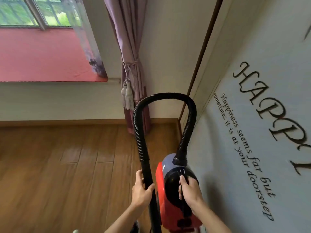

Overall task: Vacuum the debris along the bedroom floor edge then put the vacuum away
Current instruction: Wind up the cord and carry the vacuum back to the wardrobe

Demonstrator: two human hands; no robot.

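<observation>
A red and dark grey canister vacuum (170, 185) hangs off the floor at lower centre, close to the right wall. My right hand (190, 194) grips the black carry handle on top of it. A black ribbed hose (161, 96) rises from the vacuum's front, arches over and comes down on the left into a smooth black tube (148, 174). My left hand (141, 190) is wrapped around that tube. The tube's lower end runs out of the bottom of the view. No debris shows on the wooden floor (58, 165).
A white wall (252, 148) with black lettering stands close on the right. A tied purple curtain (131, 64) hangs in the corner beside a dark door frame (198, 64). A red window seat (42, 54) lies under the window at upper left, above a wooden skirting board (58, 122).
</observation>
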